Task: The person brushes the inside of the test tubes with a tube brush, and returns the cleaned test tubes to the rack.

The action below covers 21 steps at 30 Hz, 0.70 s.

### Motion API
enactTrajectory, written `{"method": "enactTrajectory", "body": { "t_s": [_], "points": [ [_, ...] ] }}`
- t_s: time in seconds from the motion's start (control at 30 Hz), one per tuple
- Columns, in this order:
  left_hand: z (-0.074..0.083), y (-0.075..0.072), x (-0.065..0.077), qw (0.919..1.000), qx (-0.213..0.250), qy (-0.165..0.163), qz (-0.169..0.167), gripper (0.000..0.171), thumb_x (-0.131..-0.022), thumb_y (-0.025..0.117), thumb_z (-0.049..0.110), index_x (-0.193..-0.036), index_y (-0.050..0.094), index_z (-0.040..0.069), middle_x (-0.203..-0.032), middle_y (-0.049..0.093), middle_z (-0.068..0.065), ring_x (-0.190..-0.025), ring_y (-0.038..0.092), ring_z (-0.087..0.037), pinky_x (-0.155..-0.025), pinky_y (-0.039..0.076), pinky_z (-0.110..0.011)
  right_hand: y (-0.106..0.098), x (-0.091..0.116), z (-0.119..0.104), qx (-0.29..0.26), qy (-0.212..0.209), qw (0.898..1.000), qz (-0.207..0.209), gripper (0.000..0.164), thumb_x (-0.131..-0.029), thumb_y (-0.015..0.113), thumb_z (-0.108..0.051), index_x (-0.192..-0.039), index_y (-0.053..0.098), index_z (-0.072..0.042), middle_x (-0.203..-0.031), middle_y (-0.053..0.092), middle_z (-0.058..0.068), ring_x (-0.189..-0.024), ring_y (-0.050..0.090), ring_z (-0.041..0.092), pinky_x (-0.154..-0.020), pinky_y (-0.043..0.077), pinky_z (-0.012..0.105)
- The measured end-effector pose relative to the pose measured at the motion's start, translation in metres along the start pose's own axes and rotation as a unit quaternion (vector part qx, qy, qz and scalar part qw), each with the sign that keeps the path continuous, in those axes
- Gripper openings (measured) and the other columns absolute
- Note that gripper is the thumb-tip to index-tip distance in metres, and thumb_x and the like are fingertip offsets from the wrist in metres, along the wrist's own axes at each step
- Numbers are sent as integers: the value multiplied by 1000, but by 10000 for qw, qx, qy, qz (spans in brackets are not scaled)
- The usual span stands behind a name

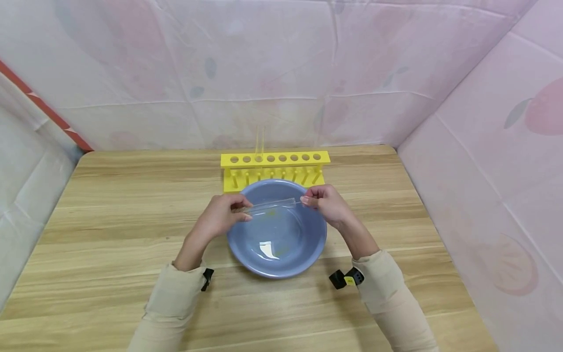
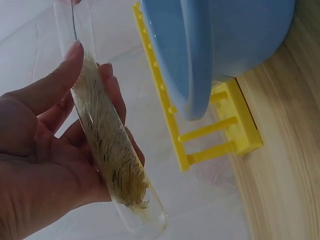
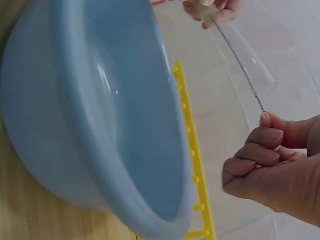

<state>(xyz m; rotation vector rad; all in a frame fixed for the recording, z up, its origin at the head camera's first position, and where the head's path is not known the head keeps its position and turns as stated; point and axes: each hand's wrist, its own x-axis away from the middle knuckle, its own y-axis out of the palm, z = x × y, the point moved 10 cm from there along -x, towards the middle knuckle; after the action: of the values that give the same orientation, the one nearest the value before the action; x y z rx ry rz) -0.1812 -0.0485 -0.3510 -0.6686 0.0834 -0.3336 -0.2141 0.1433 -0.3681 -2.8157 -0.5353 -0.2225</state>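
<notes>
My left hand (image 1: 222, 213) grips a clear glass test tube (image 1: 273, 205) near its closed end, over a blue basin (image 1: 281, 271). Inside the tube sits the bristle head of a test tube brush (image 2: 112, 140), its pale bristles pressed against the glass. The brush's twisted wire (image 3: 239, 61) comes out of the tube's open mouth. My right hand (image 1: 327, 204) pinches that wire between thumb and forefinger, a little outside the mouth. The tube lies almost level, its mouth toward the right hand.
Behind the basin stands a yellow test tube rack (image 1: 274, 159) with a row of holes and pegs. One upright clear tube (image 1: 260, 139) stands in it. The wooden table (image 1: 123, 234) ends at a patterned cloth wall (image 1: 264, 73) at the back.
</notes>
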Motion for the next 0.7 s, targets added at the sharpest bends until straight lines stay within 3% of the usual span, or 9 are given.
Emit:
{"method": "enactTrajectory", "body": {
  "t_s": [0.13, 0.23, 0.47, 0.7],
  "points": [
    [1, -1, 0, 9998, -83, 55, 182, 17, -73, 74, 5, -88, 67, 1, -84, 65, -7, -77, 56, -20, -71, 47, -35, 3, -1, 8, -832, 530, 9950, -143, 28, -88, 48, 8, -60, 47, 1, -56, 39, 2, -53, 34, 11, -53, 29, 23],
    [0, -2, 0, 9998, -28, 32, 219, 16, -73, 74, 4, -87, 67, 2, -85, 65, -7, -78, 57, -20, -71, 48, -35, 1, -2, 8, -720, 503, 9961, -123, 25, -88, 48, 7, -64, 47, 1, -58, 40, 2, -55, 35, 11, -54, 29, 23],
    [-6, -1, -1, 9996, 217, -152, -62, 15, -77, 72, 6, -90, 67, 2, -87, 64, -8, -84, 57, -22, -75, 48, -36, -6, 0, -5, 612, -288, 9973, 282, 15, -89, 53, 1, -75, 53, 7, -66, 47, 14, -63, 41, 15, -57, 34, 25],
    [-6, -2, -1, 9992, 194, -234, -257, 14, -78, 71, 9, -91, 68, 3, -85, 63, -6, -80, 55, -20, -73, 46, -33, -10, 5, -18, 880, -1140, 9885, 462, 17, -89, 54, 1, -75, 52, 10, -65, 44, 20, -57, 38, 14, -52, 31, 23]
  ]
}}
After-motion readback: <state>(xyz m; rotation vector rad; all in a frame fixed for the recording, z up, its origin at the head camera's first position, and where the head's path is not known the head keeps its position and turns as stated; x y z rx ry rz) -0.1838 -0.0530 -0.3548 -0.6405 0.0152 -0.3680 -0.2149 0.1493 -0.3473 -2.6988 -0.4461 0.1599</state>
